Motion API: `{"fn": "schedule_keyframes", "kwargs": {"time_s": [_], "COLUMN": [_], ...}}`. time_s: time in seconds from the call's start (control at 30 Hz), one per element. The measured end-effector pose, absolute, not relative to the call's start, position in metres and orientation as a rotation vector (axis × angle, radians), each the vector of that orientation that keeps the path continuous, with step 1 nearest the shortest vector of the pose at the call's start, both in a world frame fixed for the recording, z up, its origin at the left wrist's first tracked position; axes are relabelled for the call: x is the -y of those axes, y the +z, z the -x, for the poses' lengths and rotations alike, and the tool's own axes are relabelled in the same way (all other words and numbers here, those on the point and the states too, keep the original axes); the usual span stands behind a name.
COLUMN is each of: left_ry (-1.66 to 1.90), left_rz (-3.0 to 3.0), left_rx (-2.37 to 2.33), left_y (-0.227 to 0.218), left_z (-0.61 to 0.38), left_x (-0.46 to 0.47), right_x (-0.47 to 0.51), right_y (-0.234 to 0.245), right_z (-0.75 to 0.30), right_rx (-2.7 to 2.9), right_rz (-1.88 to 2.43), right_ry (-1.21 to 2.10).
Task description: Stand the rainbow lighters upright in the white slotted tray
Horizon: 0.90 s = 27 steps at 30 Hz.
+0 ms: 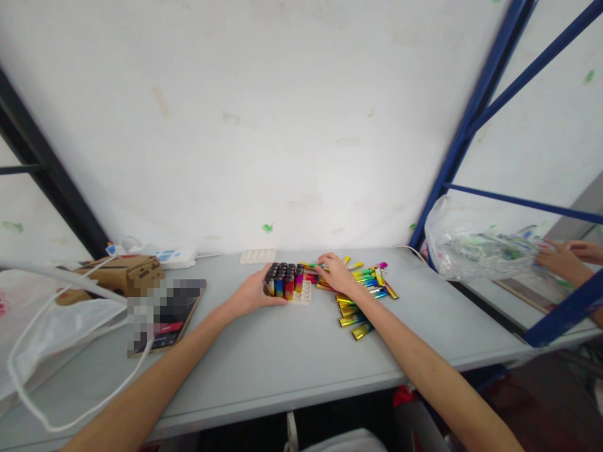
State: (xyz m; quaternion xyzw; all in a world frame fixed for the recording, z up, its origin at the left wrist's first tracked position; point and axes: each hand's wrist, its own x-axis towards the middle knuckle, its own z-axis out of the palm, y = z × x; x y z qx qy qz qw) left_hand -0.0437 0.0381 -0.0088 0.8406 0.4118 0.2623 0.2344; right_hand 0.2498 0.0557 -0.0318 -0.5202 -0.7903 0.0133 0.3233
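Centre of the frame, just below the middle: a white tray [304,295] sits on the grey table [282,358], most of its pockets filled with upright lighters [284,279], black caps on top, bodies in red, blue and gold. A strip of pockets on its right side shows bare. The left hand [257,292] is cupped round the tray's left end, thumb on the far side, fingers curling along the near corner and touching it. The right hand [335,271] comes in from the lower right, palm down, fingers bent onto the loose lighters [365,289] just right of the tray; whether it has one pinched, I cannot tell, the fingertips are hidden. That pile is a scatter of gold, green and pink bodies lying flat, trailing toward the bottom of the frame beside the forearm.

Behind the tray, near the wall, lies a second tray [257,255], white and unfilled. Further left along the back edge, a white power strip [174,256], then a cardboard box [117,273]. In front of the box is a flat dark item [162,314], blurred out. Far left, a white plastic bag [42,333] with a white cord [70,402] looping across the table.

Over on the right, a blue metal frame [471,119] climbs to the upper corner, and beyond it a clear plastic bag [471,248] lies on its side, another person's hands [560,260] at its mouth.
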Motion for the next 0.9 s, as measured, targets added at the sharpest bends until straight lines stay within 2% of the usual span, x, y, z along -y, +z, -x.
{"fn": "schedule_keyframes", "kwargs": {"time_s": [0.13, 0.33, 0.47, 0.73, 0.9], "left_ry": [0.808, 0.883, 0.868, 0.860, 0.847], "left_rz": [-2.306, -2.263, -2.296, -2.301, -2.279], "left_rx": [-1.184, -1.202, -1.157, -1.149, -1.160], "left_y": [-0.017, -0.024, -0.024, -0.023, -0.021], "left_z": [0.034, 0.026, 0.027, 0.030, 0.031], "left_x": [-0.039, -0.041, -0.041, -0.041, -0.042], "right_x": [-0.052, -0.043, -0.030, -0.016, -0.018], "right_y": [-0.018, 0.001, 0.009, 0.006, -0.005], "right_z": [-0.249, -0.243, -0.234, -0.220, -0.212], "right_rx": [1.753, 1.313, 1.259, 1.373, 1.401], "right_rz": [1.182, 0.941, 0.857, 0.979, 1.152], "right_ry": [0.153, 0.690, 0.949, 1.165, 1.030]}}
